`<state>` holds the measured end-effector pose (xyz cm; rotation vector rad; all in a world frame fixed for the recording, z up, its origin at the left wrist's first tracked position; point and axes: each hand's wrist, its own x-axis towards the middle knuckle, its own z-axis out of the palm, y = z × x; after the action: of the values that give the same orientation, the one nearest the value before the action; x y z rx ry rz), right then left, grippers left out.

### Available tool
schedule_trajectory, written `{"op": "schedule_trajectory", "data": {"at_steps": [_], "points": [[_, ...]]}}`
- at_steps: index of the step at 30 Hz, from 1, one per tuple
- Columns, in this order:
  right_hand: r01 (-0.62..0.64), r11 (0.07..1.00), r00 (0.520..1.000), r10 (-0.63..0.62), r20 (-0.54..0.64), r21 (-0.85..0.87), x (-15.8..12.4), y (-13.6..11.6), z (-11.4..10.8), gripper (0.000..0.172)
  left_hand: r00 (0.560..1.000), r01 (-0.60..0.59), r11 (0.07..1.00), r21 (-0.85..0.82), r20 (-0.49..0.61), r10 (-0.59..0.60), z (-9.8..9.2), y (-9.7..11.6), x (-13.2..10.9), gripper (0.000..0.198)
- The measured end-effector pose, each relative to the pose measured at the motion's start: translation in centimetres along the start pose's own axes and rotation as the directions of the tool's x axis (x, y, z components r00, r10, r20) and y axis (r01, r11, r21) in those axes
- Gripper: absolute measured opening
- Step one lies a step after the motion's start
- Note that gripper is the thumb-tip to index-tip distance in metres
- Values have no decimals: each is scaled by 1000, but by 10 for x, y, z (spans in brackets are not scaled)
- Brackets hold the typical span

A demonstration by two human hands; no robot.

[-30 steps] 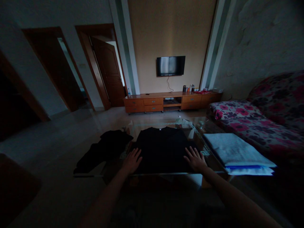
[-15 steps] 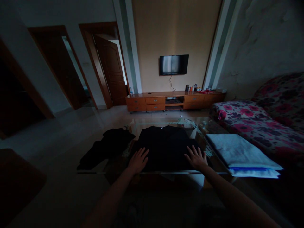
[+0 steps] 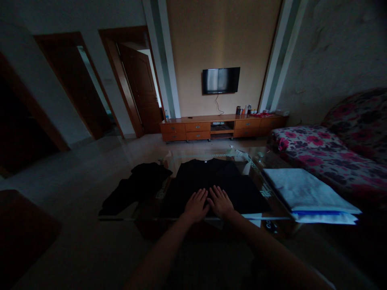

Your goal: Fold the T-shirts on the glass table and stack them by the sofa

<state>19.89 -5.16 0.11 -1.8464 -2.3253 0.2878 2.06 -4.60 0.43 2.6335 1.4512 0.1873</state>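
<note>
left hand and right hand, apart earlier, now lie together, flat, gripping nothing, on the black shirt, near side.

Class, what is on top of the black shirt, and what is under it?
On top, the left hand and right hand lie side by side. Under the black shirt is the glass tabletop; whatever the shirt covers cannot be seen.

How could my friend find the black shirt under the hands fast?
Find the TV on the wall, then look down past the cabinet to the glass table. On it, the black shirt lies flat under the left hand and right hand. Unlike the black cloth to its left or the pale folded stack to its right, it shows a small white neck tag.
</note>
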Motion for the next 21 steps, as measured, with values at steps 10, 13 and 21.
{"op": "schedule_trajectory", "data": {"at_steps": [10, 13, 21], "points": [[-166, 980, 979, 150, -138, -113, -46, 159, -14, 74, 963, 267, 957, 109, -46, -264, -30, -92, -49, 76], [-149, 978, 979, 125, -161, -146, -51, 186, -9, 76, 967, 253, 961, 110, -38, -251, -33, -112, -60, 74], [-254, 948, 966, 238, -103, -192, -57, 164, -28, 73, 962, 273, 950, 151, -67, -266, -42, -105, -62, 65]]}}
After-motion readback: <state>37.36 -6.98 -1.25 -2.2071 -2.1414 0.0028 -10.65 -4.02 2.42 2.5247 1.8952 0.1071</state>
